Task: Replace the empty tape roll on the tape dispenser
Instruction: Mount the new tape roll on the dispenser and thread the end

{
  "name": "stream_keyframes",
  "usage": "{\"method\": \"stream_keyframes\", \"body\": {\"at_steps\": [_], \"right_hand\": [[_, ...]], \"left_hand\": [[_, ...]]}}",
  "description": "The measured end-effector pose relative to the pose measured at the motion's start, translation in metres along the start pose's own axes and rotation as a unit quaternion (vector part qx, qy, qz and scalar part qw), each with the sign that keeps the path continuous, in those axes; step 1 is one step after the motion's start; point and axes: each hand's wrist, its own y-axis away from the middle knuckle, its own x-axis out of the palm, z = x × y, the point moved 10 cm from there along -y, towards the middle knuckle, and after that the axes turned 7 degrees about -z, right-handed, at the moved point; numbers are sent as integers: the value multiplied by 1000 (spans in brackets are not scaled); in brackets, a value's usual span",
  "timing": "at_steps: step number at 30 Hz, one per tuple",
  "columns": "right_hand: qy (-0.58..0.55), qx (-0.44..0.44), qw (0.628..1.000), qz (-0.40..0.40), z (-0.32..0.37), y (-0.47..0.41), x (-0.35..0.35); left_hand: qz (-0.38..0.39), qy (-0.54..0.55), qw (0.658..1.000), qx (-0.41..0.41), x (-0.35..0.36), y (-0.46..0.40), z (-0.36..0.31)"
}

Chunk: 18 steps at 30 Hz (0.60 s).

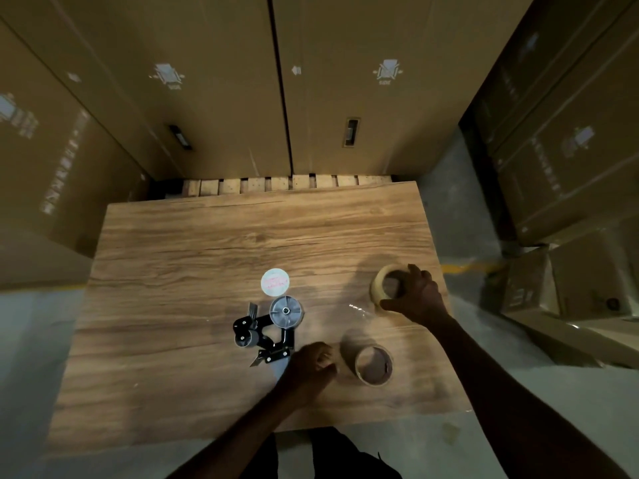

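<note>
Under the right hand (416,296), a tape roll (388,284) (half hidden) sits.

The scene is dim and warm-toned. The brightest patch falls on the pale wood-grain bench (214,257), around the round white sticker (275,281) near its middle, so the light probably comes from above. Soft shadows spread on the bench beside the two brown tape rolls to the right of that sticker. Tall brown cardboard boxes (363,81) beyond the bench bow outward with wide-angle distortion, their printing blurred. Both forearms read as dark, almost featureless shapes.
</note>
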Motion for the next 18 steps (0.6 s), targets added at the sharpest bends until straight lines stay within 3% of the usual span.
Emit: {"method": "stream_keyframes", "body": {"at_steps": [5,9,15,18], "right_hand": [[-62,16,998,-15,-12,-15,31],[-107,-33,994,-5,62,26,-4],[-175,-95,980,-21,114,40,-21],[-186,-140,972,-10,136,46,-30]], "left_hand": [[-79,73,991,79,-55,-10,-25],[-121,102,983,94,-92,-20,-34],[-51,218,974,38,-115,-30,-48],[-3,275,960,56,-123,-32,-54]]}}
